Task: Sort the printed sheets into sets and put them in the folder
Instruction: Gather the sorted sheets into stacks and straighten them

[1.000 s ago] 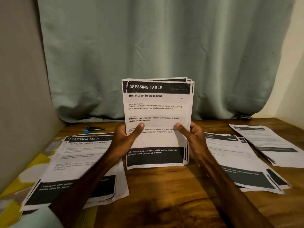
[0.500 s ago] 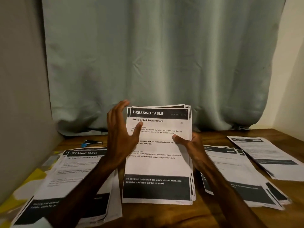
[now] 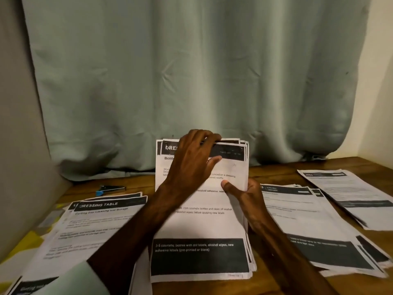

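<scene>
Head cam: curtain (image 3: pixel 191 71) behind table (image 3: pixel 276 173), stapler (image 3: pixel 110 189) back-left. L pile (image 3: pixel 102 222), R pile (image 3: pixel 308 226) and far-R pile (image 3: pixel 348 194) lie flat on the table. Left forearm (image 3: pixel 136 226) crosses the stack's lower-left and hides some txt. Stack (image 3: pixel 200 258) is at ctr, top raised. Left hand (image 3: pixel 191 165) clamps its top edge, fingers curled over, thumb on front. Right hand (image 3: pixel 244 194) pinches the right edge mid-height, thumb on front.

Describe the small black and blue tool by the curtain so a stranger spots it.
On the wooden table, look along the far edge below the pale green curtain. Left of the hand-held stack lies a stapler-like tool: small, black, blue-tipped, unlike the white sheets nearby.
</scene>
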Available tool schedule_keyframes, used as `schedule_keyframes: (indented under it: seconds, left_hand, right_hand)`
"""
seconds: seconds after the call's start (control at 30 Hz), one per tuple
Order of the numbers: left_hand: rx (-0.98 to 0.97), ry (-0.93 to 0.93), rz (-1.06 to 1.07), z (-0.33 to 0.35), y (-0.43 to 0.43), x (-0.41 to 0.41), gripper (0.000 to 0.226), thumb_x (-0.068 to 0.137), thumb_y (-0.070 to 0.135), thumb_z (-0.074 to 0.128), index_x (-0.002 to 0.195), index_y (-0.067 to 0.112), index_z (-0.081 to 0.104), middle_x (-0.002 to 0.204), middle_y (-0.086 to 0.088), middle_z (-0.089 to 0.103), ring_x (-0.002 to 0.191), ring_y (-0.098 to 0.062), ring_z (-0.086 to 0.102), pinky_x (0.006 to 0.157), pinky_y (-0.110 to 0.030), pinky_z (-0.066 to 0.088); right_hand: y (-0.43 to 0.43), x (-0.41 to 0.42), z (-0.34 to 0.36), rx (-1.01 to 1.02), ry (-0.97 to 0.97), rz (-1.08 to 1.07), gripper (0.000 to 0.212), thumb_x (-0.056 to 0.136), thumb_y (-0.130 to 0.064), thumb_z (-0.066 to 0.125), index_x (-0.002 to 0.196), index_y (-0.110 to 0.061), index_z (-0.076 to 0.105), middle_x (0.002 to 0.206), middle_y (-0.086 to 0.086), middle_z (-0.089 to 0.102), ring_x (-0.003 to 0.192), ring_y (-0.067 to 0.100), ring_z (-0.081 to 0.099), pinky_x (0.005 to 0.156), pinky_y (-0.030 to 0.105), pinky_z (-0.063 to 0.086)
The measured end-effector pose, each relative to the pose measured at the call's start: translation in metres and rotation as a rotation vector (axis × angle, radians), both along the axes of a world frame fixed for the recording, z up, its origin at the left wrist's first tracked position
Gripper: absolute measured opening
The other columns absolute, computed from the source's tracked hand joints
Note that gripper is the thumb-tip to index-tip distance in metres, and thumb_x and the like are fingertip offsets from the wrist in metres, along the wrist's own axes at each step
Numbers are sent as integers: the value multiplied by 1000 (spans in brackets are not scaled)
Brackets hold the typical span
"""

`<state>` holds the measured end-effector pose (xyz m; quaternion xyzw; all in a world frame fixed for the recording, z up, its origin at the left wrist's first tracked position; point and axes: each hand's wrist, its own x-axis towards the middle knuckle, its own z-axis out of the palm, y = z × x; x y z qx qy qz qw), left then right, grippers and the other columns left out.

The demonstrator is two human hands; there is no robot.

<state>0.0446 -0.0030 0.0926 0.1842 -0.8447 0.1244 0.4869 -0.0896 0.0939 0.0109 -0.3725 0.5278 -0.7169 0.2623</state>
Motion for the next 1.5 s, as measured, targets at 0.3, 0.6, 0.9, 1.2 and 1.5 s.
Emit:
schedule_keyframes:
  seconds: [0.3, 0.6, 0.9, 1.2, 1.5]
  left_hand:
    - [1234, 230, -299, -27, -7, 67, 70, 76, 45, 86, 135, 23, 56, 133, -3, 67, 113, -16, 69, 91, -34, 57]
    - [1285, 244, -447, -91, -15, 70, 39, 86, 12, 77, 123, 18, 67, 113, 4, 77, 103, -16, 74, 80, -29, 61]
    - [1218, 178, -345, -120, -15, 65, 40, 85, 19, 79, 123, 19, 66, 109, 5, 77, 97, -11, 75, 77, -27, 62]
    - [1295, 203, -366, -117, -15, 64, 30, 86, 18, 77, 114, 22, 68, 103, 10, 78, 93, -15, 76, 71, -27, 62]
    - [1331, 243, -325, -114, -14, 64, 21, 86, 18, 78, 103, 25, 69, 88, 14, 78, 87, -16, 77, 66, -25, 61]
  right_hand:
    - [-2, -21, -3, -83, -182, 60, 37, 88, -11, 75, 124, -10, 66, 114, 7, 76, 103, 30, 74, 91, 50, 58]
    - [-7, -36, 24, -181, 195, -186, 36, 81, -6, 83, 115, -8, 70, 103, 3, 78, 92, 19, 76, 80, 32, 62]
    - [-23, -59, 21, -70, 376, -357, 24, 67, -20, 94, 76, -23, 71, 68, -4, 73, 53, 3, 62, 58, 23, 54]
    - [-18, -59, 3, -92, 413, -382, 20, 81, -21, 85, 94, -17, 70, 81, 0, 77, 75, 14, 75, 73, 39, 63]
    - [-9, -57, 9, -171, 588, -437, 12, 85, -29, 83, 89, -29, 72, 120, -1, 72, 115, 15, 66, 102, 47, 53]
